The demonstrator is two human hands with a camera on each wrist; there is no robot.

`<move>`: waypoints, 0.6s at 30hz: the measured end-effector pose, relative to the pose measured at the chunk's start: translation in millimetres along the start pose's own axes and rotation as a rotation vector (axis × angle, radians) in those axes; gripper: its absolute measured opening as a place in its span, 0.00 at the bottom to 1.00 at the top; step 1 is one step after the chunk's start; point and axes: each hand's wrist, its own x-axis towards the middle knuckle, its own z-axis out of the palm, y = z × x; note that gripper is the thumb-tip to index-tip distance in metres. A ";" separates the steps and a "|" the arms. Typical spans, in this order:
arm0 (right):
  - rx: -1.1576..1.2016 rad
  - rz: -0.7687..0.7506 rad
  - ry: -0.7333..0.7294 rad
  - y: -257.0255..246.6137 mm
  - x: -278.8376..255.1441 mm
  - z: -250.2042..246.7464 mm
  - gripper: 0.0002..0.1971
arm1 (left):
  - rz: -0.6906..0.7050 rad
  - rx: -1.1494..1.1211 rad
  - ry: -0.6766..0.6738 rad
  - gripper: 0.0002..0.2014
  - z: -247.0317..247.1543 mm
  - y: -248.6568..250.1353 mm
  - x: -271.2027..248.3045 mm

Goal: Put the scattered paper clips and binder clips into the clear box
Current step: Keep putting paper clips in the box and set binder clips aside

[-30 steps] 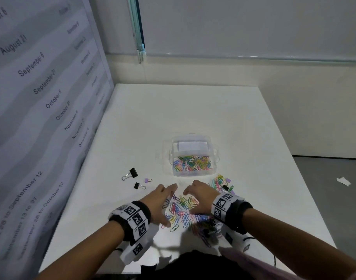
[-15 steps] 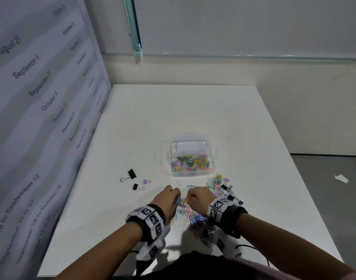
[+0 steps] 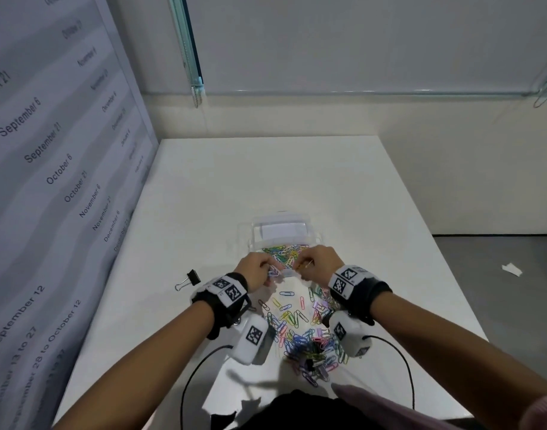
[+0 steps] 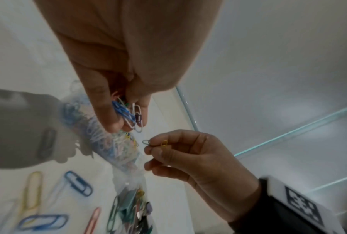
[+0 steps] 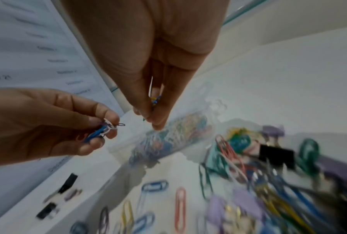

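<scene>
The clear box stands mid-table with several coloured paper clips inside it. Both hands hover at its near rim. My left hand pinches a small bunch of blue and white paper clips, also seen as the bunch in the right wrist view. My right hand pinches a few paper clips, yellow and green. A pile of scattered paper clips and binder clips lies on the table between my wrists. A black binder clip lies left of my left hand.
The white table has a calendar panel along its left edge and a wall behind. Cables run from the wrist cameras toward me. A paper scrap lies on the floor at right.
Both hands closed on clips from the pile, lifted, and moved forward to the near edge of the box.
</scene>
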 end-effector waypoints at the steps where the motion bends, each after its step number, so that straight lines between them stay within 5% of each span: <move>1: 0.014 -0.012 0.031 -2.0 3.9 -4.6 0.10 | -0.005 -0.032 0.013 0.24 -2.1 2.6 4.8; 6: 0.012 -0.037 0.093 -3.5 14.8 -6.6 0.13 | -0.062 -0.168 0.073 0.20 -8.4 15.2 21.5; 12: -0.185 -0.095 -0.166 12.2 3.0 26.4 0.11 | -0.067 -0.184 -0.017 0.18 -8.6 16.2 17.0; 18: -0.317 -0.090 -0.323 13.9 -15.7 69.0 0.32 | -0.034 -0.117 -0.093 0.15 -11.6 7.1 -13.3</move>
